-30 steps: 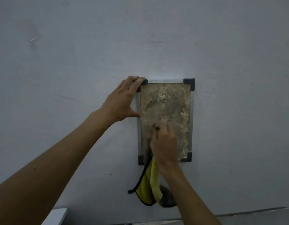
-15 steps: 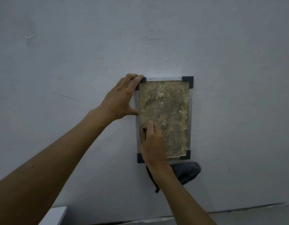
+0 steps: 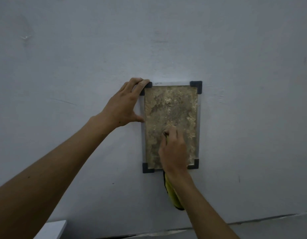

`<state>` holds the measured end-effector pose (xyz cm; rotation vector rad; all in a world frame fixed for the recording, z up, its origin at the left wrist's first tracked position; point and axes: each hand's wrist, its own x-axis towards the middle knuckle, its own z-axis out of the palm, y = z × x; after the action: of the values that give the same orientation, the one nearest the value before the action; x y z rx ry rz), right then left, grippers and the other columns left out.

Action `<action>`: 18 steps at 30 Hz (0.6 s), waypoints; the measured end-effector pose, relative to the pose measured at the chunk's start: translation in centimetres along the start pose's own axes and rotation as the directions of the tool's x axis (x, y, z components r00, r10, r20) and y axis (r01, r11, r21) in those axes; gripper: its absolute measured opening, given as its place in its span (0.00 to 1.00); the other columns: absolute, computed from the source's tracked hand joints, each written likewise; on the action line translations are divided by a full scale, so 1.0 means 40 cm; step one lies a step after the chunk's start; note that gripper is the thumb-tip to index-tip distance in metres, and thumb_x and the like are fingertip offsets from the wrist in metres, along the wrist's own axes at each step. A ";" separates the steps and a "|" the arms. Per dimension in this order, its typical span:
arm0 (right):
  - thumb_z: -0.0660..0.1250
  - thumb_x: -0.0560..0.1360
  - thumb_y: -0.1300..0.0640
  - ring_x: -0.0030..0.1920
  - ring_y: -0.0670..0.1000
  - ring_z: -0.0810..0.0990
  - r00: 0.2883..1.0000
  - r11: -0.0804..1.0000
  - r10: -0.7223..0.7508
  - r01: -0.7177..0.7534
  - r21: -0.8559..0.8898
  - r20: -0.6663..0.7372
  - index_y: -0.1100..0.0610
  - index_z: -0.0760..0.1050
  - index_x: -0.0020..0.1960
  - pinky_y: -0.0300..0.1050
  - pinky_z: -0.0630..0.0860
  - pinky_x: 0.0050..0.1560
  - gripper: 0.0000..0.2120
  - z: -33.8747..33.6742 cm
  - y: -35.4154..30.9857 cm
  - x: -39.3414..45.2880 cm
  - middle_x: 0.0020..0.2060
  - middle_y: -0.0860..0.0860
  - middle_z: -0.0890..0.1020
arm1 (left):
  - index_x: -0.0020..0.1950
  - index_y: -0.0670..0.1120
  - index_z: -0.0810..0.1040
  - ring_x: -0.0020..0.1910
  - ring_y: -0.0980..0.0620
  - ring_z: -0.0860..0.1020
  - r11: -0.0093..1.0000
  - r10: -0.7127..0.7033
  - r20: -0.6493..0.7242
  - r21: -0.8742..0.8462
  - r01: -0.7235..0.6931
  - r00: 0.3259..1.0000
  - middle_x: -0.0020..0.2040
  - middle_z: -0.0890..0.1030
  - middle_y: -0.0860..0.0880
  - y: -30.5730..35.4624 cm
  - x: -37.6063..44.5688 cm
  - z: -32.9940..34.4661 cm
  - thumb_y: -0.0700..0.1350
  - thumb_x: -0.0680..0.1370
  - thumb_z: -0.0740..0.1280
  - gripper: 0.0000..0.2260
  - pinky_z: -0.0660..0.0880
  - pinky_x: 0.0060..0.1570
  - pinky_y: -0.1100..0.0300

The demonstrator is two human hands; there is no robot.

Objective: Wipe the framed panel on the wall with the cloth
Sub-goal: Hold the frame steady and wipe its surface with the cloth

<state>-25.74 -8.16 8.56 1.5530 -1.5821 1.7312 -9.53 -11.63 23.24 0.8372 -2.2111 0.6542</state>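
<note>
A framed panel (image 3: 171, 107) hangs on the pale wall, with a mottled gold-brown face, a silver frame and black corner caps. My left hand (image 3: 125, 104) rests against its upper left corner, fingers over the top cap and thumb on the left edge. My right hand (image 3: 174, 149) grips a yellow cloth (image 3: 172, 194) with a dark edge and presses it on the lower middle of the panel. The loose end of the cloth hangs below the frame beside my wrist.
The pale wall (image 3: 252, 83) fills nearly the whole view. A white object's corner (image 3: 52, 228) shows at the bottom left. A dark seam (image 3: 252, 219) runs along the wall's foot at the lower right.
My right hand has slid right from the panel's lower left to its lower middle. The hanging cloth now shows its yellow side below my wrist. My left hand stays at the corner.
</note>
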 end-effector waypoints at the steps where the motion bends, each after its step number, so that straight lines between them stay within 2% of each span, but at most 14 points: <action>1: 0.63 0.81 0.61 0.40 0.50 0.77 0.998 0.999 -0.053 0.053 -0.005 0.021 0.62 0.75 0.53 0.40 0.78 0.37 0.05 0.004 -0.006 0.003 0.49 0.56 0.78 | 0.81 0.46 0.56 0.73 0.45 0.65 1.000 0.000 0.002 0.002 0.000 1.000 0.76 0.61 0.46 -0.001 -0.001 0.000 0.55 0.61 0.84 0.56 0.73 0.68 0.46; 4: 0.63 0.81 0.63 0.39 0.47 0.73 0.993 0.993 -0.117 0.117 -0.003 0.010 0.61 0.74 0.52 0.29 0.69 0.35 0.03 -0.027 0.024 0.031 0.48 0.55 0.77 | 0.81 0.46 0.56 0.73 0.45 0.65 1.000 0.005 0.004 -0.004 -0.005 1.000 0.76 0.62 0.46 -0.002 0.000 -0.001 0.55 0.61 0.84 0.56 0.73 0.68 0.45; 6: 0.63 0.80 0.65 0.39 0.46 0.70 0.996 0.999 -0.044 0.042 -0.031 -0.078 0.61 0.73 0.51 0.30 0.63 0.33 0.01 -0.064 0.077 0.058 0.48 0.55 0.76 | 0.81 0.47 0.56 0.73 0.45 0.65 1.000 0.005 0.002 -0.009 -0.005 1.000 0.76 0.62 0.47 -0.001 0.001 0.000 0.55 0.61 0.84 0.56 0.74 0.67 0.45; 8: 0.63 0.80 0.66 0.38 0.46 0.69 0.989 0.999 0.021 -0.027 -0.039 -0.144 0.61 0.72 0.50 0.33 0.63 0.36 0.02 -0.090 0.120 0.076 0.47 0.55 0.75 | 0.81 0.47 0.56 0.73 0.45 0.65 1.000 -0.011 -0.003 -0.005 0.011 1.000 0.75 0.61 0.47 0.003 0.001 0.002 0.56 0.61 0.84 0.56 0.76 0.64 0.44; 9: 0.63 0.80 0.66 0.38 0.46 0.69 0.990 0.998 0.005 -0.013 -0.056 -0.143 0.61 0.72 0.50 0.34 0.64 0.37 0.02 -0.095 0.132 0.075 0.47 0.55 0.75 | 0.80 0.48 0.56 0.72 0.46 0.65 1.000 -0.023 -0.007 0.001 0.023 1.000 0.75 0.61 0.48 0.008 0.001 0.004 0.58 0.60 0.83 0.56 0.77 0.62 0.43; 13: 0.62 0.81 0.67 0.38 0.52 0.73 0.991 0.983 -0.136 0.135 -0.122 -0.007 0.63 0.72 0.49 0.43 0.73 0.34 0.02 -0.097 0.160 0.012 0.45 0.56 0.74 | 0.79 0.47 0.56 0.73 0.46 0.63 0.998 -0.057 -0.058 -0.008 0.056 0.997 0.74 0.60 0.47 0.030 -0.003 0.024 0.64 0.60 0.81 0.56 0.80 0.56 0.42; 15: 0.62 0.81 0.67 0.36 0.54 0.73 0.992 0.985 -0.112 0.119 -0.125 0.056 0.63 0.72 0.48 0.47 0.76 0.33 0.03 -0.104 0.185 -0.029 0.44 0.56 0.73 | 0.79 0.48 0.57 0.73 0.46 0.63 0.997 -0.082 -0.086 -0.023 0.080 0.993 0.75 0.60 0.47 0.040 -0.003 0.035 0.65 0.60 0.80 0.56 0.80 0.55 0.43; 18: 0.62 0.81 0.67 0.37 0.53 0.74 0.995 0.994 -0.051 0.059 -0.096 0.088 0.63 0.73 0.48 0.44 0.73 0.34 0.03 -0.117 0.194 -0.033 0.45 0.56 0.74 | 0.78 0.47 0.58 0.72 0.46 0.64 0.993 -0.117 -0.122 -0.041 0.113 0.986 0.74 0.61 0.46 0.057 0.001 0.046 0.65 0.60 0.80 0.55 0.81 0.53 0.44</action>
<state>-33.77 -6.20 4.56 1.6266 -1.6233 1.5531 -11.95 -11.30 21.62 0.8760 -2.0405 0.5948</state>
